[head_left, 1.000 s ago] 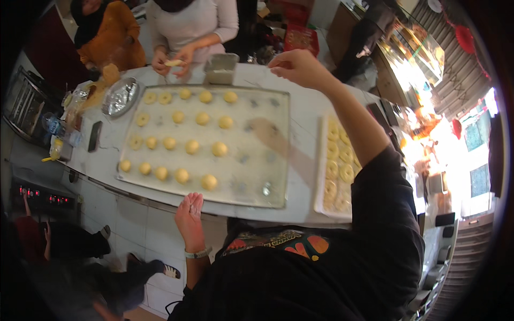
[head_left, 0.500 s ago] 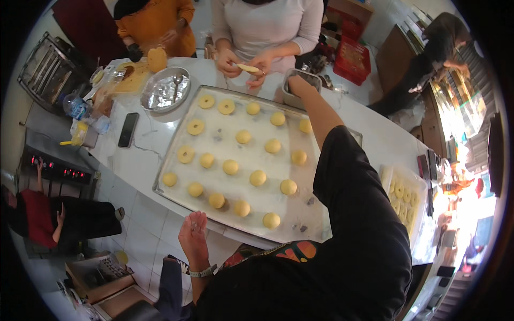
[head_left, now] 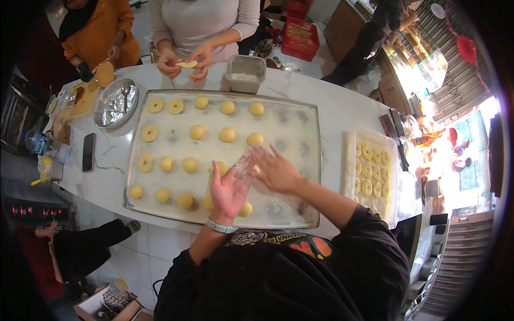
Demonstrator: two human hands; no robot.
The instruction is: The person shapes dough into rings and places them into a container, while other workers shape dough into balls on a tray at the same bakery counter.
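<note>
My left hand (head_left: 228, 193) is palm up over the front of the baking tray (head_left: 300, 193), fingers spread, with white powder on the palm and fingers. My right hand (head_left: 279, 172) hovers just above it, palm down and fingers stretched out, somewhat blurred; I cannot tell whether the two touch. Neither hand holds anything. Round yellow dough balls (head_left: 227, 134) sit in rows on the tray, some hidden behind my hands. Several flattened dough rings (head_left: 175, 106) lie along the tray's left side. A grey rectangular container (head_left: 245, 85) with white powder stands behind the tray.
Across the table a person's hands (head_left: 184, 64) hold a flat dough piece. Someone in orange (head_left: 110, 32) stands further left. A foil-lined round pan (head_left: 110, 119) with a spoon and a phone (head_left: 89, 152) lie left; a plastic box (head_left: 394, 187) of dough rings stands right.
My right hand has come out of the powder container and back over the tray. My left hand has moved in from beyond the tray's front edge to meet it. The view has swung right.
</note>
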